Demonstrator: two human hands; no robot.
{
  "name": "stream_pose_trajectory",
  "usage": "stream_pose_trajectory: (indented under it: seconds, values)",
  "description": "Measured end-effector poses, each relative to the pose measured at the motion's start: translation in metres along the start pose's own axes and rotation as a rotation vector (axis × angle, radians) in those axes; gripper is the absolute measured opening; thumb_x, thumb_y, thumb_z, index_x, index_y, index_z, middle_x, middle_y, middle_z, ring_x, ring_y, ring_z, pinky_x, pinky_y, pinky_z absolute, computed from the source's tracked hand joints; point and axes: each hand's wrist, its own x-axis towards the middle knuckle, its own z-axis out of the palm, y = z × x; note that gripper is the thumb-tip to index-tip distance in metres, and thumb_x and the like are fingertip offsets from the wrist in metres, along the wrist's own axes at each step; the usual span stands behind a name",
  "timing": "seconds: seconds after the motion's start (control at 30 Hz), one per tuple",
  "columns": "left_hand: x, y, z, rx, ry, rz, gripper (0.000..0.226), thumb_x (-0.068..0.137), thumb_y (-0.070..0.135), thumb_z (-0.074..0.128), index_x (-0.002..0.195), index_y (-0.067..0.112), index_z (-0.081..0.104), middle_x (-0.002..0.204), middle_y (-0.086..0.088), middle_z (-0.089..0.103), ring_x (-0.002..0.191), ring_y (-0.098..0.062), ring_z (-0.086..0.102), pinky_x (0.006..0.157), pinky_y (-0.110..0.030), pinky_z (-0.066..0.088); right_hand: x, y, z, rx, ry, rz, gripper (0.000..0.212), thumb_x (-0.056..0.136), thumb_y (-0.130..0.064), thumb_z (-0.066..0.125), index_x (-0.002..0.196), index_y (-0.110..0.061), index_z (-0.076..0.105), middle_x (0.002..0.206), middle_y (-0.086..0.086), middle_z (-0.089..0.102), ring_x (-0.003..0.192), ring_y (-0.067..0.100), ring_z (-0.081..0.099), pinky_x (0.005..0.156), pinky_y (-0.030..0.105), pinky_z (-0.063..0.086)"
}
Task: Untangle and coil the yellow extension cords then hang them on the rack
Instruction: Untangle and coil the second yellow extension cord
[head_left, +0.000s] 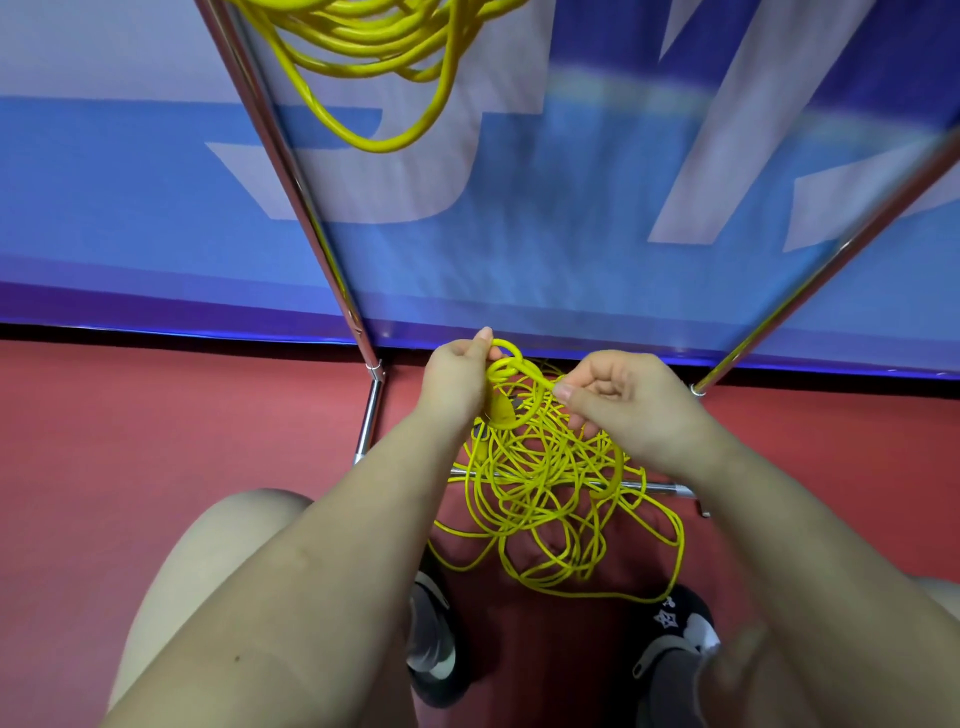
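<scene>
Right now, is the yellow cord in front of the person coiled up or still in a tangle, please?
Still tangled. The yellow cord lies in a loose, crisscrossed heap on the floor, while the left hand and right hand each grip strands near its top.

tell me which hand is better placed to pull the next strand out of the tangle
Probably the right hand. It pinches a single strand just above the tangled cord and could draw it away. The left hand grips the small knotted loop and a plug, so it looks better suited to anchoring.
</scene>
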Motion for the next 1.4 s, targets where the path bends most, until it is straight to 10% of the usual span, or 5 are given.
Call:
stream_pose_trajectory:
  seconds: [0.63, 0.83, 1.17, 1.4]
  values:
    - [-0.026, 0.003, 0.016, -0.044, -0.296, 0.139, 0.025, 0.094, 0.021, 0.057, 0.072, 0.016, 0.045, 0.063, -0.003, 0.045, 0.055, -0.013, 0.04, 0.054, -0.025, 0.033, 0.019, 0.03, 0.006, -0.128, 0.336, 0.095, 0.012, 0.086, -0.025, 0.064, 0.079, -0.016, 0.064, 0.068, 0.004, 0.066, 0.062, 0.019, 0.059, 0.068, 0.033, 0.048]
    - [-0.023, -0.001, 0.017, 0.184, -0.269, 0.249, 0.018, 0.097, 0.016, 0.046, 0.11, 0.015, 0.059, 0.082, 0.007, 0.059, 0.074, -0.006, 0.055, 0.071, -0.021, 0.044, 0.016, 0.029, 0.01, -0.297, 0.32, -0.007, 0.011, 0.085, -0.028, 0.065, 0.082, -0.017, 0.065, 0.076, 0.003, 0.065, 0.073, 0.017, 0.056, 0.071, 0.032, 0.044]
    - [-0.021, -0.005, 0.01, 0.205, -0.387, 0.248, 0.034, 0.096, 0.028, 0.052, 0.063, 0.018, 0.05, 0.052, 0.011, 0.042, 0.052, -0.007, 0.038, 0.055, -0.025, 0.035, 0.009, 0.019, 0.011, -0.339, 0.291, -0.125, 0.008, 0.087, -0.024, 0.062, 0.086, -0.016, 0.064, 0.08, -0.002, 0.065, 0.079, 0.018, 0.059, 0.072, 0.033, 0.045]
    - [-0.014, -0.007, 0.012, 0.137, -0.149, 0.126, 0.045, 0.094, 0.041, 0.05, 0.063, 0.01, 0.057, 0.061, -0.004, 0.053, 0.061, -0.018, 0.046, 0.067, -0.034, 0.043, 0.009, 0.012, 0.019, -0.327, 0.241, -0.14, 0.008, 0.087, -0.024, 0.063, 0.082, -0.018, 0.062, 0.063, -0.015, 0.051, 0.063, 0.003, 0.049, 0.062, 0.024, 0.038]
